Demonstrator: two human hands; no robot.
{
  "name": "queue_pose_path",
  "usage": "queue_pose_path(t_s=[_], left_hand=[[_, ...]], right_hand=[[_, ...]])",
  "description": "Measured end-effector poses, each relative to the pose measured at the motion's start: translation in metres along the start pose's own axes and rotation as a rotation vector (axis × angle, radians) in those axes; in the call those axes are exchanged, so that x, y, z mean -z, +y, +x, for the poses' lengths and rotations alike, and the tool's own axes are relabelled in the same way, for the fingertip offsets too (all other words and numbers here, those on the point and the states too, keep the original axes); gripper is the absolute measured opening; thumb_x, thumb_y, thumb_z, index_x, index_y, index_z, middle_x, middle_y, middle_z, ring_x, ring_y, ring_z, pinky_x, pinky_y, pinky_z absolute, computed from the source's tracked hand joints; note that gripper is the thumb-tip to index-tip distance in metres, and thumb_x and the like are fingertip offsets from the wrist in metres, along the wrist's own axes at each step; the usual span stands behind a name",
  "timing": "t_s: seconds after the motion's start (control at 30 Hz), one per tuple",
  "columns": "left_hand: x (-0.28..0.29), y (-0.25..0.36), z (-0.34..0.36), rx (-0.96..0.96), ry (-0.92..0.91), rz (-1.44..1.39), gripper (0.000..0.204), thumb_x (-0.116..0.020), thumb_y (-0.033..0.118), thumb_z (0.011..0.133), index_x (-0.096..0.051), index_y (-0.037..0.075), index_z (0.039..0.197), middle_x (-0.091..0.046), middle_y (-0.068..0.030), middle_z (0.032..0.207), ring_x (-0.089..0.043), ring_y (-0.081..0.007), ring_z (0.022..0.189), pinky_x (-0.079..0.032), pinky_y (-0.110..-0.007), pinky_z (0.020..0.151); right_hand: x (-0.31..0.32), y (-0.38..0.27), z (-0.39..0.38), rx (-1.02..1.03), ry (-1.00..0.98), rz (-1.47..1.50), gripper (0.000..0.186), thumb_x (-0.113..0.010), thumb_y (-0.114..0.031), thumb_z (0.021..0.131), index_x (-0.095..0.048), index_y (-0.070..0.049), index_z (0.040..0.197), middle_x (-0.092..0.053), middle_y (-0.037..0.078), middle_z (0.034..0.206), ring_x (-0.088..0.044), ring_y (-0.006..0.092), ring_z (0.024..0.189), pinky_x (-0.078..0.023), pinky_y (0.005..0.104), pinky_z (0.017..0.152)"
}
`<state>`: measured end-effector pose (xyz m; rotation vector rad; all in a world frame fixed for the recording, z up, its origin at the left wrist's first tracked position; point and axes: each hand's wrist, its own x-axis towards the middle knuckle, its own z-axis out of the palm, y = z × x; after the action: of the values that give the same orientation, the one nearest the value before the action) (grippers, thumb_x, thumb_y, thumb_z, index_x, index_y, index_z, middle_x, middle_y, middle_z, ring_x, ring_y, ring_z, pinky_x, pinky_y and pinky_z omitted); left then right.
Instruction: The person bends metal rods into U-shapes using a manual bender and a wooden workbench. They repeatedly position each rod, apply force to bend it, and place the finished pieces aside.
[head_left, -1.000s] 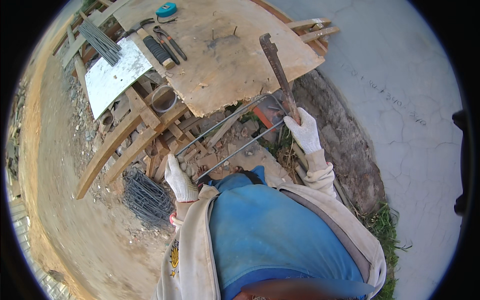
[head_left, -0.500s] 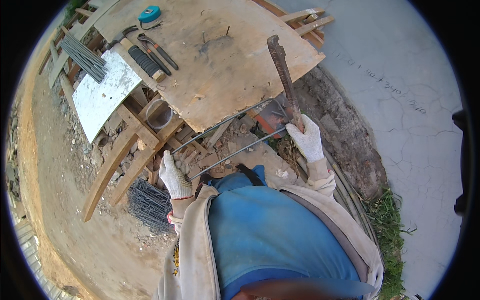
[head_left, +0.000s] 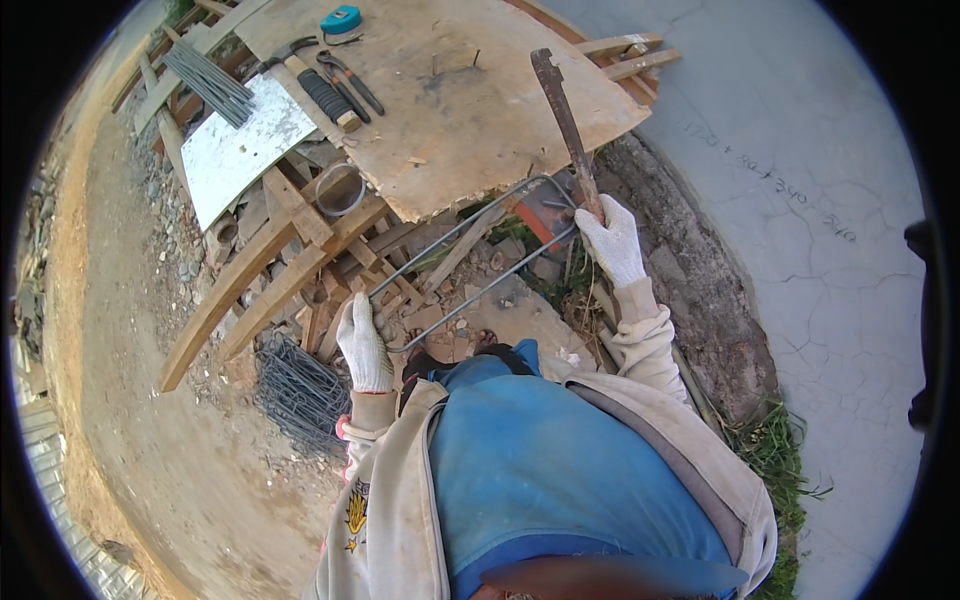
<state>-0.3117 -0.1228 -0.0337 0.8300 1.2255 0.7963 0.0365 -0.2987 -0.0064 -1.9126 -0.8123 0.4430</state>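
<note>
Knit-gloved left hand (head_left: pixel 363 345) grips thin bent steel rod (head_left: pixel 470 255); right hand (head_left: pixel 612 238) clasps rusty bending bar (head_left: pixel 562 115).

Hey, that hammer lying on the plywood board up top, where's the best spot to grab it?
Grip the hammer by its dark ribbed handle, nearer the free end, coming from above. It lies flat on the board, head toward the far edge, pliers close alongside.

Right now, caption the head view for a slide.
Gloved left hand steadies a bent steel rod while right hand grips a rusty bar.
</note>
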Motion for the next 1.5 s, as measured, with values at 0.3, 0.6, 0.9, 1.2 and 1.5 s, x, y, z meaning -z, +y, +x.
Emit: queue_pose_path(t_s=[0.3, 0.6, 0.9, 1.2, 1.5], left_hand=[[-0.015, 0.014, 0.005, -0.158, 0.078, 0.064, 0.032, -0.067, 0.032, 0.103, -0.067, 0.001, 0.093, -0.053, 0.0013, 0.066, -0.046, -0.0069, 0.05, -0.036, -0.025, 0.046], [-0.007, 0.004, -0.003, -0.072, 0.084, 0.057, 0.028, -0.069, 0.03, 0.102, -0.065, 0.003, 0.097, -0.054, 0.0013, 0.071, -0.047, -0.006, 0.056, -0.038, -0.024, 0.049], [-0.018, 0.013, 0.004, -0.072, 0.121, 0.102, 0.029, -0.072, 0.029, 0.1, -0.064, 0.004, 0.087, -0.05, 0.0033, 0.066, -0.043, -0.0057, 0.053, -0.035, -0.024, 0.049], [-0.019, 0.013, 0.02, -0.134, 0.127, 0.094, 0.029, -0.075, 0.03, 0.097, -0.066, 0.004, 0.088, -0.048, 0.0037, 0.065, -0.041, -0.0058, 0.052, -0.032, -0.025, 0.047], [-0.024, 0.014, 0.023, -0.208, 0.15, 0.14, 0.034, -0.076, 0.034, 0.096, -0.07, 0.001, 0.091, -0.052, 0.0025, 0.067, -0.042, -0.0068, 0.052, -0.034, -0.026, 0.048]], right_hand=[[0.011, -0.003, -0.018, -0.188, -0.009, -0.059, 0.032, -0.072, -0.029, 0.094, -0.061, 0.0, 0.094, -0.053, 0.008, 0.071, -0.049, 0.0144, 0.067, -0.043, 0.0329, 0.064], [0.013, -0.011, -0.026, -0.326, -0.044, 0.158, 0.031, -0.074, -0.027, 0.096, -0.063, 0.001, 0.103, -0.056, -0.001, 0.074, -0.049, 0.0091, 0.068, -0.042, 0.0289, 0.063], [0.008, 0.011, -0.025, -0.214, 0.018, -0.016, 0.037, -0.073, -0.03, 0.096, -0.063, 0.002, 0.109, -0.06, 0.01, 0.085, -0.053, 0.018, 0.077, -0.047, 0.0341, 0.073], [0.011, 0.002, -0.025, -0.092, -0.023, -0.01, 0.03, -0.072, -0.03, 0.097, -0.059, -0.003, 0.094, -0.052, 0.003, 0.07, -0.047, 0.0116, 0.059, -0.039, 0.0295, 0.055], [0.041, -0.015, -0.048, -0.092, 0.038, -0.209, 0.041, -0.073, -0.035, 0.096, -0.062, 0.001, 0.112, -0.06, 0.016, 0.086, -0.052, 0.0245, 0.075, -0.047, 0.0362, 0.073]])
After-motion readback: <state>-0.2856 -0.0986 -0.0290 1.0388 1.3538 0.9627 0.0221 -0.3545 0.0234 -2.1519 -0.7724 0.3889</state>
